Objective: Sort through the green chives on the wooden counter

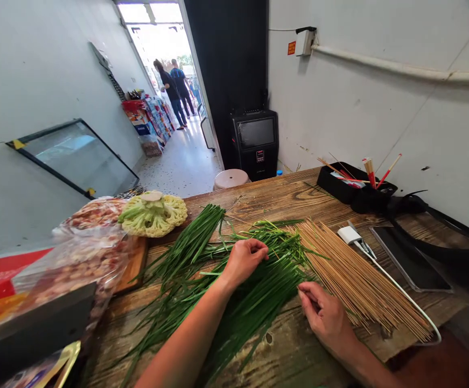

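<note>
Long green garlic chives (254, 302) lie in a loose heap on the wooden table. Over the middle of the heap is my left hand (243, 263), its fingers curled together; whatever they pinch, if anything, is hidden. At the right edge of the chives my right hand (326, 315) is closed in a pinch, thumb against forefinger, and what sits between the tips is too small to name. Another bunch of chives (194, 237) lies beyond my left hand. Bamboo skewers (359, 280) are spread in a thick row right of the chives, close to my right hand.
A cauliflower (153, 214) and bagged food (84, 258) stand at the left on a wooden board (134, 264). To the right are a white charger with cable (349, 234), a phone (412, 258) and black holders (339, 186). A stool (231, 179) stands behind the table.
</note>
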Motion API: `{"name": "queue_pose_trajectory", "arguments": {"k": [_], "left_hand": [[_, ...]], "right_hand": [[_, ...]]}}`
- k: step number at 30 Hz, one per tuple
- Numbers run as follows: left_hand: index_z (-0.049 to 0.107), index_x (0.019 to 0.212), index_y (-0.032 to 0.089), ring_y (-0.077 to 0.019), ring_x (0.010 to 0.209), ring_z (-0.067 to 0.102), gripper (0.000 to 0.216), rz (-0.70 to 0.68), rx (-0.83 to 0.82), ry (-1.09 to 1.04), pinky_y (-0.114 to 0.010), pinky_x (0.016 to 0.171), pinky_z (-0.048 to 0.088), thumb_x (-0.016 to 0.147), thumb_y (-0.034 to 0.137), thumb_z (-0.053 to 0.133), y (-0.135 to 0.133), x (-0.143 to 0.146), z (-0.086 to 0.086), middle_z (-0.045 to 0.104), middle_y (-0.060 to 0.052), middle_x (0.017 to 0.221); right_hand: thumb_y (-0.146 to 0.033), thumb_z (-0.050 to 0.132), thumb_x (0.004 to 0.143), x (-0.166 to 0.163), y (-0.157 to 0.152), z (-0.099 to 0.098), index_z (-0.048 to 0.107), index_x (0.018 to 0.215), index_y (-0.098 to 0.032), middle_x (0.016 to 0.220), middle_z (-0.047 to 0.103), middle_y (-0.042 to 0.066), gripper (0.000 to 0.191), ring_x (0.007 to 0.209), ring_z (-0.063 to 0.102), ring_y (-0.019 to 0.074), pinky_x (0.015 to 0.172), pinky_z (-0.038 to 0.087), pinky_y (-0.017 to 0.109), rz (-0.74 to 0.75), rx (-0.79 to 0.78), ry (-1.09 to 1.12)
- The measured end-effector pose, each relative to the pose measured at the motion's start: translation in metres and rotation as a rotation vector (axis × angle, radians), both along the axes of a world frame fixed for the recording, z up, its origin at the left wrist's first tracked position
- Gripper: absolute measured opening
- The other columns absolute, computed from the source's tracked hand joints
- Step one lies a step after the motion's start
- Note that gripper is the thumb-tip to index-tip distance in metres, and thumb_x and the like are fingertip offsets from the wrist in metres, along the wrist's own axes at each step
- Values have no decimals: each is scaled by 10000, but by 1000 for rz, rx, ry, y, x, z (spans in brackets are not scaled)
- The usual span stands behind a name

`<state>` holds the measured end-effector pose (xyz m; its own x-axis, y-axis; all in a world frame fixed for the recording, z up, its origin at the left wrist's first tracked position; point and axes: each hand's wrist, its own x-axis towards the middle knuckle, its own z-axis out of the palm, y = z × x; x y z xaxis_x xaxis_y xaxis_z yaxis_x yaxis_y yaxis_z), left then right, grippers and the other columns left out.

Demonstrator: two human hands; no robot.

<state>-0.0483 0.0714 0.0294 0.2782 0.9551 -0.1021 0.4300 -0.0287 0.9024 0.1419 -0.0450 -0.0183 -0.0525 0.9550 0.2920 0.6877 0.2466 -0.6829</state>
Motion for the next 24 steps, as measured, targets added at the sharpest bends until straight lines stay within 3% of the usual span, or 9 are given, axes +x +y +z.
{"name": "queue_pose_trajectory", "arguments": {"k": [13,24], "left_hand": [[684,697,140,-98,564,506,210,5,126,76,-202,551,361,762,253,518,-3,5,0,635,-2,617],[693,757,159,-121,630,559,205,-78,193,158,-218,626,406,792,208,497,-8,8,3,664,-7,683]], "right_hand": [[-255,417,896,0,-1,2,575,891,-190,670,667,22,171,575,649,142,494,482,205,29,5,37],[-272,410,904,-1,0,1,570,897,-186,677,674,33,182,593,657,151,504,489,210,17,-29,43]]}}
